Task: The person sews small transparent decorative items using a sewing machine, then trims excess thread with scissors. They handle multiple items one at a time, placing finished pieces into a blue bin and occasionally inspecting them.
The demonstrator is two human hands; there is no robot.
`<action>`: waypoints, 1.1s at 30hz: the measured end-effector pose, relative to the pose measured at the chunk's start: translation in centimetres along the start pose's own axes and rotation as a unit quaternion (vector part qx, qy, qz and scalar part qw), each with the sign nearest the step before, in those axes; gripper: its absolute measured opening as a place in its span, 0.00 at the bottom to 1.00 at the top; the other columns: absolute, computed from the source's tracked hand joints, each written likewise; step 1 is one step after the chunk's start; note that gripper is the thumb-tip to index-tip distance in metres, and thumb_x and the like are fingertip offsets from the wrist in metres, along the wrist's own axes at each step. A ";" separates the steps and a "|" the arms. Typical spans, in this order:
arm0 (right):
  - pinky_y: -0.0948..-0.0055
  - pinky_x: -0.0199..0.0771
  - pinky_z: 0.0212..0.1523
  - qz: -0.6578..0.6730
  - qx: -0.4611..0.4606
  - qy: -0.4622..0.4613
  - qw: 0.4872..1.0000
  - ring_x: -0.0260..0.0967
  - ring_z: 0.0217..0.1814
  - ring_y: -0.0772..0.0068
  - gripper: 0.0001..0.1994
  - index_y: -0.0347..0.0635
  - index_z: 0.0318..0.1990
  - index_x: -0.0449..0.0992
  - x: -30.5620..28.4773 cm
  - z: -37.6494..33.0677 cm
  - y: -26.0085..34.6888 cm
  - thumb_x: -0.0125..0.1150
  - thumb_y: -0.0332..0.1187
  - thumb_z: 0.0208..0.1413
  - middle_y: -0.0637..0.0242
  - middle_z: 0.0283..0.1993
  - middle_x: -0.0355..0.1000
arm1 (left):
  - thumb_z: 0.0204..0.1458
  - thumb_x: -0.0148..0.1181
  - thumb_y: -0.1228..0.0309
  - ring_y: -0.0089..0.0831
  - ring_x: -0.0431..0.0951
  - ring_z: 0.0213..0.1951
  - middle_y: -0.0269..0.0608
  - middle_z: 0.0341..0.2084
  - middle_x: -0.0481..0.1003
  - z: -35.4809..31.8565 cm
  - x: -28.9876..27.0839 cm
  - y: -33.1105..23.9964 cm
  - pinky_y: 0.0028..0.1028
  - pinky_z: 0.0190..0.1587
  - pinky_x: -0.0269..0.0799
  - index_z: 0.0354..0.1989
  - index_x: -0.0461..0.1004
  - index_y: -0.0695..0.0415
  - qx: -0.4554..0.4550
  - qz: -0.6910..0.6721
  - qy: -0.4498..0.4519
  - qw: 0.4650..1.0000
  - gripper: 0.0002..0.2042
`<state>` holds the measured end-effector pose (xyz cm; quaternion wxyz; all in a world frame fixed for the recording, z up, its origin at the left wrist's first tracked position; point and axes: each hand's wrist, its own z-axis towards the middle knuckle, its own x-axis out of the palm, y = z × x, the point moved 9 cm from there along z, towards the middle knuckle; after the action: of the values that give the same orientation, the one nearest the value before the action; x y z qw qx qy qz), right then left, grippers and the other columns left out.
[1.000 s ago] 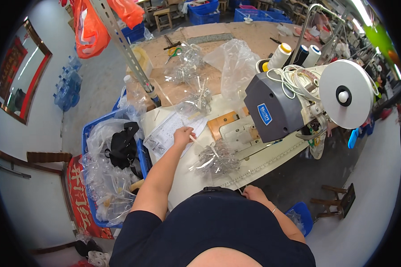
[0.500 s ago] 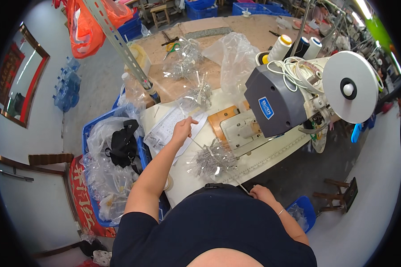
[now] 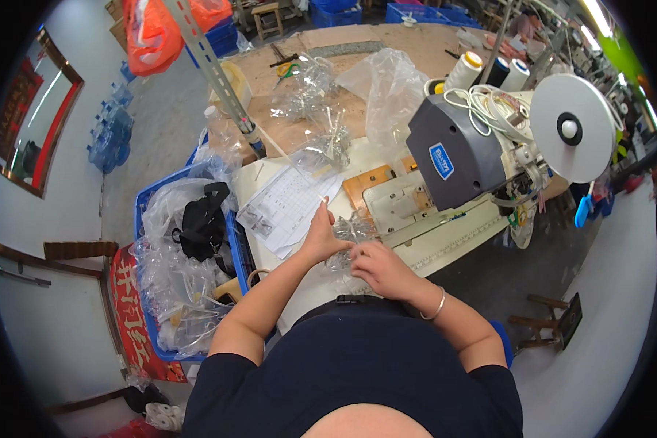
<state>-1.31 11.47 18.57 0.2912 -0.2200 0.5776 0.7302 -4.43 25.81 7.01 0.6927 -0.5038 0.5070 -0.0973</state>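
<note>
A bundle of thin silvery-clear strips (image 3: 352, 231) lies on the white machine table, partly hidden behind my hands. My left hand (image 3: 318, 237) is beside its left edge, forefinger pointing away from me and thumb stretched across to the right. From its fingertips a narrow white strip (image 3: 292, 165) runs up to the left, seemingly gripped between the fingers. My right hand (image 3: 384, 271) is at the bundle's near side, its fingers bent and closed close to the left thumb; what they pinch is hidden. Printed paper sheets (image 3: 281, 208) lie left of the bundle.
A grey sewing machine (image 3: 456, 157) with a white reel (image 3: 566, 128) stands to the right. At left, a blue crate (image 3: 144, 274) holds clear plastic and a black bag (image 3: 203, 223). More silvery bundles (image 3: 328, 146) lie farther back, near a metal post (image 3: 215, 77).
My right hand has come up from beside my waist to the bundle, meeting the left. My left hand has moved nearer and slightly right, its thumb now stretched out.
</note>
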 end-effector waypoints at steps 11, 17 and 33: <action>0.61 0.75 0.49 0.612 0.327 -0.270 0.667 0.71 0.51 0.57 0.07 0.37 0.41 0.66 0.6 -5.7 -14.0 0.51 0.31 0.62 0.55 0.48 0.68 | 0.34 0.75 0.68 0.37 0.70 0.47 0.44 0.40 0.68 -2.1 -0.2 4.8 0.32 0.57 0.62 0.67 0.32 0.66 0.005 -0.157 0.039 0.987 0.58; 0.74 0.76 0.34 0.319 0.303 -0.030 0.898 0.76 0.34 0.68 0.09 0.33 0.38 0.69 0.9 2.6 -10.6 0.54 0.32 0.58 0.61 0.31 0.74 | 0.40 0.70 0.72 0.33 0.69 0.50 0.42 0.44 0.70 -2.2 -0.5 4.2 0.31 0.58 0.62 0.66 0.45 0.64 0.031 -0.222 0.037 0.974 0.46; 0.76 0.69 0.25 0.178 0.249 -0.039 0.951 0.68 0.23 0.78 0.09 0.30 0.25 0.77 8.4 19.2 -13.6 0.61 0.30 0.49 0.65 0.24 0.74 | 0.55 0.56 0.72 0.21 0.79 0.32 0.38 0.32 0.80 -1.1 -9.1 6.8 0.19 0.32 0.69 0.49 0.75 0.59 -0.101 -0.290 -0.182 0.934 0.14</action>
<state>2.01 33.78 7.85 0.2246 -0.0055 0.7589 0.6113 -12.09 34.27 7.16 0.6599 -0.7055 0.2115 -0.1485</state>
